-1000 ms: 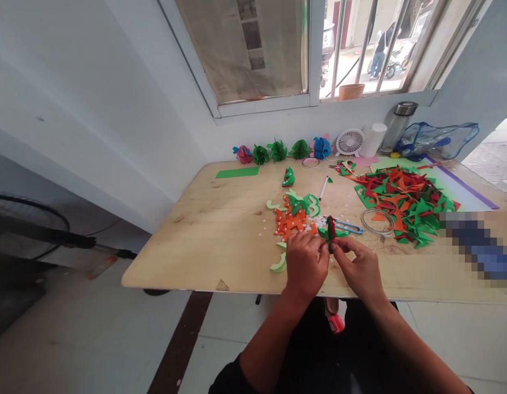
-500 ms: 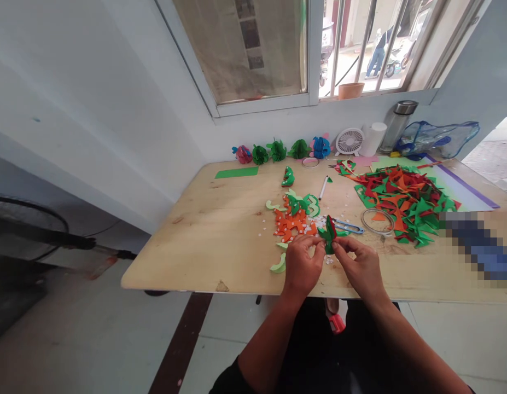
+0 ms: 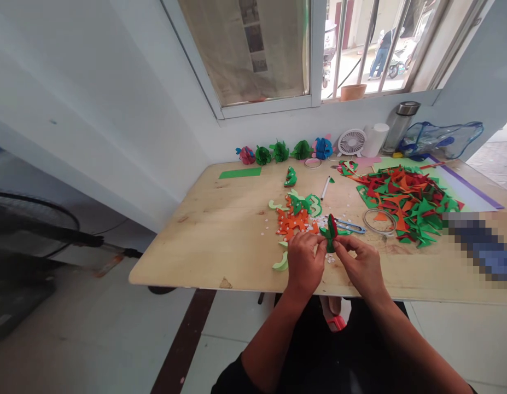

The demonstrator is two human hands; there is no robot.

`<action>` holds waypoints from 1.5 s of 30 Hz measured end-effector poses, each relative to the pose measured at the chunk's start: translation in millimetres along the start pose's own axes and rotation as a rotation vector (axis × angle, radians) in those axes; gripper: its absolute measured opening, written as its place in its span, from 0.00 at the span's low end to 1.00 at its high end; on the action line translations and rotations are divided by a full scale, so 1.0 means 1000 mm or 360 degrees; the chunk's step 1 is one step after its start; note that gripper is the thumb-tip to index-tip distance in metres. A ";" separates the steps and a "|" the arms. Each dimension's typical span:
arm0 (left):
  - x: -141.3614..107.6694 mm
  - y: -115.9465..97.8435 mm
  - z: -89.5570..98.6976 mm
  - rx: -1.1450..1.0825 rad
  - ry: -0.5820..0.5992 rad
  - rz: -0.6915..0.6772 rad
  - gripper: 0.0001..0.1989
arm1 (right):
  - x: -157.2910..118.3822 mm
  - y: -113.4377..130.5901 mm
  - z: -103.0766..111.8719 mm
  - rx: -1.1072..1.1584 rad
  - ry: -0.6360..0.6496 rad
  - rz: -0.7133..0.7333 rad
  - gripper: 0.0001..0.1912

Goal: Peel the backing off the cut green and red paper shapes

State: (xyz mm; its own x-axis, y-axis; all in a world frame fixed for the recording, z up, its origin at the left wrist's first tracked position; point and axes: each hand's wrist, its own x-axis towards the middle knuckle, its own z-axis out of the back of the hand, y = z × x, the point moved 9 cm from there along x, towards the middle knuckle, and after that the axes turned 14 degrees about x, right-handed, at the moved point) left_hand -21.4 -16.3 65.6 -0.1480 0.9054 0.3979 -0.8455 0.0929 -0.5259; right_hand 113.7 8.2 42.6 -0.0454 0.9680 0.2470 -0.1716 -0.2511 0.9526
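The left hand (image 3: pixel 306 265) and right hand (image 3: pixel 361 265) narrowly pinch 1 green-and-red fold (image 3: pixel 331 232) between thumbs and fingers; it stands up from the grip, over the table (image 3: pixel 220 235). Just left of the grip lie orange cutouts (image 3: pixel 293 222); just beyond it, a blue tool (image 3: pixel 351 227). Right of the grip and farther off are a ring (image 3: pixel 394 226) and scraps (image 3: pixel 417 200). Well beyond, 5 paper ornaments (image 3: pixel 280 151) line the wall (image 3: pixel 232 134).

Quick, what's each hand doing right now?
Left hand: closed, pinching one side of the green-and-red piece with thumb and fingers.
Right hand: closed, pinching the same piece from the other side.
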 end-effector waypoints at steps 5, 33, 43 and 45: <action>-0.004 0.001 0.007 -0.0006 -0.0094 0.0040 0.06 | -0.002 -0.005 0.000 0.0171 -0.0019 -0.0082 0.10; -0.015 0.038 -0.019 -0.1521 0.0202 0.0803 0.05 | -0.015 -0.012 -0.017 0.0895 0.0118 -0.0471 0.11; -0.013 0.034 -0.006 -0.1098 -0.0023 0.0589 0.02 | -0.006 -0.009 -0.022 0.0576 0.0187 -0.0238 0.07; -0.013 0.033 -0.005 -0.1119 -0.0028 0.0581 0.02 | -0.006 -0.010 -0.022 0.0576 0.0189 -0.0244 0.06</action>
State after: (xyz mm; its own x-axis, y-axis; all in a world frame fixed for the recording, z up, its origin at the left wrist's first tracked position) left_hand -44.3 -22.9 39.1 -0.3667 0.9229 0.1171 -0.2201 0.0363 -0.9748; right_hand 94.3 4.9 27.8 -0.1631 0.9820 0.0954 0.1714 -0.0670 0.9829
